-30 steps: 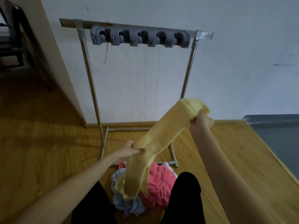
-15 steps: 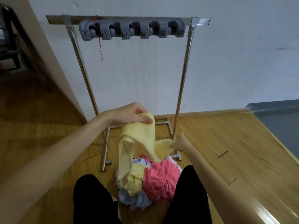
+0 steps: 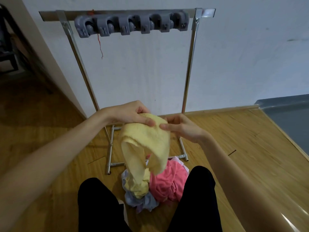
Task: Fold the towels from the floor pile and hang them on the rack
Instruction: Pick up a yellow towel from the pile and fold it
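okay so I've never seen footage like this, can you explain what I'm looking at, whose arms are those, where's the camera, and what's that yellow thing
The camera is worn on a person's head and looks forward and down, so the two bare arms are the wearer's own. The left hand grips the top of a yellow towel; the right hand touches its upper edge beside it. The towel hangs doubled over, its lower end reaching the towel pile on the wooden floor, between the person's knees. The pile shows pink, yellow and pale blue cloth. Behind stands a metal rack against the wall, with a grey clip holder on its top bar. No towel hangs there yet.
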Tool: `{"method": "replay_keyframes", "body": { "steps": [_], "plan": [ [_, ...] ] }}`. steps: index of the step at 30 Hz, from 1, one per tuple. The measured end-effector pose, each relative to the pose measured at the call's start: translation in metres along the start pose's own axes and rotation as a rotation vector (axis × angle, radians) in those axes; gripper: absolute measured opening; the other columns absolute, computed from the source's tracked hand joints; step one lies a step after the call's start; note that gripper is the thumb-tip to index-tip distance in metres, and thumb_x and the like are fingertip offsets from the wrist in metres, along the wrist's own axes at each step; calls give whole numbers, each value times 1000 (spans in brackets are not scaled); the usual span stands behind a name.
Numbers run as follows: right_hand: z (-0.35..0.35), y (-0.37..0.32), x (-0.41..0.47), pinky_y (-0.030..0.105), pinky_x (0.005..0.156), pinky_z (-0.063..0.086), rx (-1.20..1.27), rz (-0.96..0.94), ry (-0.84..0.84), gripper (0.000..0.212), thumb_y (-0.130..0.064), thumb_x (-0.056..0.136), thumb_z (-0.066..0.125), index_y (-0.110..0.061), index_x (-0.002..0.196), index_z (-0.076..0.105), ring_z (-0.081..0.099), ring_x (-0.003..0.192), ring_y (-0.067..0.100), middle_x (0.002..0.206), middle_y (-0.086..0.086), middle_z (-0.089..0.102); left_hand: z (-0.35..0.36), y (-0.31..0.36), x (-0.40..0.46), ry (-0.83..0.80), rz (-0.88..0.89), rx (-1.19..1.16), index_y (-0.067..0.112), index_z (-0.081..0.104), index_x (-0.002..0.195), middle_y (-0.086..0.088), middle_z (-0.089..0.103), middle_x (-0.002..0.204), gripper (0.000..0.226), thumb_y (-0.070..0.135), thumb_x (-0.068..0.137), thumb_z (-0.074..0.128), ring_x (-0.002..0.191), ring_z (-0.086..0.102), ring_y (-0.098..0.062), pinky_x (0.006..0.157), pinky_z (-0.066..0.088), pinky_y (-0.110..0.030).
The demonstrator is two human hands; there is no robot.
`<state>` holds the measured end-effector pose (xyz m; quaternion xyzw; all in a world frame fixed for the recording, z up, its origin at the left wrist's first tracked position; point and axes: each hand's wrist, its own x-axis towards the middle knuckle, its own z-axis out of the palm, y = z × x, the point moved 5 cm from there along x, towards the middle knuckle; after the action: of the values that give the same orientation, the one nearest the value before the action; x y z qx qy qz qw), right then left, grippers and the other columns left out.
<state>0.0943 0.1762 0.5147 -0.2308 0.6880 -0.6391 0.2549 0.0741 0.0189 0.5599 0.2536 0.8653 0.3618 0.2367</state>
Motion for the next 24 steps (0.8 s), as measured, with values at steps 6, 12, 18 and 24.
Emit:
{"method": "replay_keyframes", "body": {
  "steps": [6, 12, 18, 24],
  "plan": [
    [-38, -8, -16, 18, 59, 39, 93, -34, 123, 21, -14, 94, 55, -8, 74, 53, 49, 62, 9, 67, -4, 50, 2, -34, -3, 20, -60, -91, 0, 68, 83, -10, 60, 72, 53, 50, 70, 77, 66, 56, -22, 54, 39, -22],
    [-80, -10, -24, 23, 58, 49, 60, -63, 209, 8, -8, 95, 54, -7, 102, 51, 55, 73, 22, 87, 16, 57, -13, -31, 1, 51, -4, -210, 20, 52, 121, 4, 65, 86, 37, 12, 87, 64, 72, 63, -9, 61, 49, -17],
    [-97, -46, -13, 26, 82, 51, -405, -11, -107, 23, 8, 91, 51, -2, 104, 68, 64, 98, 18, 104, 3, 70, -45, 2, 25, 64, 47, -96, 18, 48, 103, -15, 53, 83, 12, 9, 96, 52, 75, 50, -18, 69, 41, -31],
    [-135, -78, 11, 26, 94, 48, -870, 116, 17, 43, 4, 86, 50, -28, 98, 76, 62, 101, 12, 108, -7, 70, -69, 31, 58, 45, 62, 235, 15, 68, 69, -6, 59, 80, 40, -11, 85, 43, 77, 53, -7, 78, 39, -12]
  ]
}}
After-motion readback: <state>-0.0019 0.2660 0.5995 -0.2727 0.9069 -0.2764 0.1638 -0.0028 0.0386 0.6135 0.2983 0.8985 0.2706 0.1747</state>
